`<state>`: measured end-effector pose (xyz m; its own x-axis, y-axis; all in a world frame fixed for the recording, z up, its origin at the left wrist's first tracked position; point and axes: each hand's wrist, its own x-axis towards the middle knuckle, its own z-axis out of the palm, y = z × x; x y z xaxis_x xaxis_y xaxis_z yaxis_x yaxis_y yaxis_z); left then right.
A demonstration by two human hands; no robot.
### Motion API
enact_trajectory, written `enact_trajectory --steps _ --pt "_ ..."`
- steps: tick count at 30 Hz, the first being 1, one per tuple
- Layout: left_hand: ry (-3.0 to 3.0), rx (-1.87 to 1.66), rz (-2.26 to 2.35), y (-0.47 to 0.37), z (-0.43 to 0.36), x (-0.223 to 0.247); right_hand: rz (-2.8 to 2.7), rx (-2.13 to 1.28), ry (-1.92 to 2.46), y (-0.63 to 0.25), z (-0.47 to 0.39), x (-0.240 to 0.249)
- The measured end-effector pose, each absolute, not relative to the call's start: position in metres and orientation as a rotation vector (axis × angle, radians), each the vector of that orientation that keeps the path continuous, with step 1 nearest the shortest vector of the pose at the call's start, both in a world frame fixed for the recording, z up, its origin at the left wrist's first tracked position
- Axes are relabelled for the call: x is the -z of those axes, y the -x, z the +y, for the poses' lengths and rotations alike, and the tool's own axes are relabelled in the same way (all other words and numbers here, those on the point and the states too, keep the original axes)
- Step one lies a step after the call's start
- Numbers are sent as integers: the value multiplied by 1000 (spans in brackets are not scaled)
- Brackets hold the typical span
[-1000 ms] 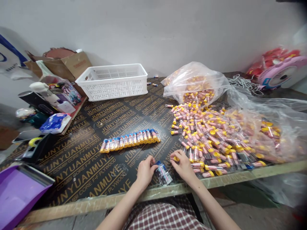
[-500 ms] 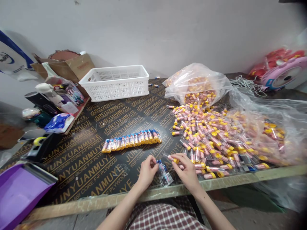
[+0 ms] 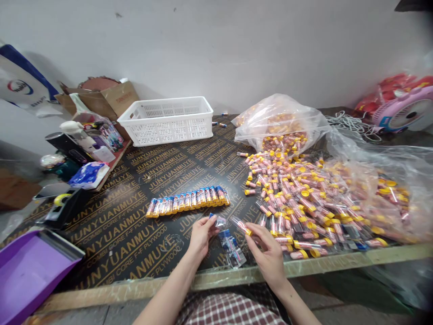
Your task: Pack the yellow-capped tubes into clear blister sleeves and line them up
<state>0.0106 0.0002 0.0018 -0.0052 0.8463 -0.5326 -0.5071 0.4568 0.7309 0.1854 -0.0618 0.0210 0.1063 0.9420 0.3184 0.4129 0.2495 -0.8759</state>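
Observation:
My left hand (image 3: pixel 202 235) pinches a small clear plastic sleeve with blue print (image 3: pixel 219 221). My right hand (image 3: pixel 265 248) grips a clear tube with a yellow cap and pink contents (image 3: pixel 241 225) by its capped end. The two items are close together but apart. Between my hands, near the table edge, lies a small pile of flat printed sleeves (image 3: pixel 232 249). Beyond my left hand stands a row of blue-and-yellow wrapped tubes (image 3: pixel 188 200), side by side. A large heap of yellow-capped tubes (image 3: pixel 297 198) spreads to the right of my right hand.
A white plastic basket (image 3: pixel 165 126) stands at the back. Behind the heap, a clear bag (image 3: pixel 280 119) holds more tubes. A purple dustpan (image 3: pixel 30 271), a tape dispenser (image 3: pixel 62 212) and bottles (image 3: pixel 76 137) are on the left; a pink fan (image 3: pixel 402 110) is at far right.
My left hand has lifted a sleeve off the pile, up and slightly left. The tube in my right hand now points up-left toward it. The view has shifted slightly.

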Motion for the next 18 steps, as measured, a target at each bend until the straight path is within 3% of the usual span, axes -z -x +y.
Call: enact_trajectory --steps 8,18 --pt "-297 -1168 1161 -8 2 -3 -1569 -543 1291 -181 -64 -23" --pt "-448 -1130 1026 -15 -7 -15 -1661 -816 1222 -176 -63 -11"
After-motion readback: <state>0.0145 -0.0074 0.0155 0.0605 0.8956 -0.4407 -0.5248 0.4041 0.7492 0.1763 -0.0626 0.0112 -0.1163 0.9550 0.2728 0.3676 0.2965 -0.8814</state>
